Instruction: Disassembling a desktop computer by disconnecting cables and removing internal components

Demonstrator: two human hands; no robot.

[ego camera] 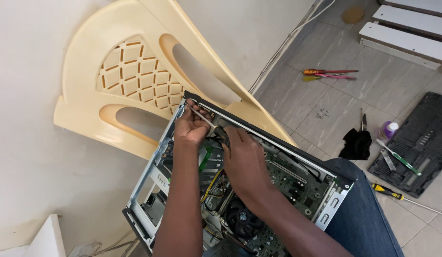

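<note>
An open desktop computer case (149,176) lies tilted across my lap, its green motherboard (297,183) and black fan (242,219) exposed. My left hand (191,127) pinches the thin metal shaft of a screwdriver (202,116) near the case's top corner. Just to the right, my right hand (243,159) reaches into the case, and its fingers close around the tool's dark handle end (221,133). Yellow and black cables (210,186) run under my right wrist.
A cream plastic chair (130,76) lies on its side behind the case. On the tiled floor are red and yellow screwdrivers (330,74), loose screws (321,113), a black cloth (356,143), a purple bottle (387,129), a green toothbrush (399,157), a black panel (420,138) and another screwdriver (397,192).
</note>
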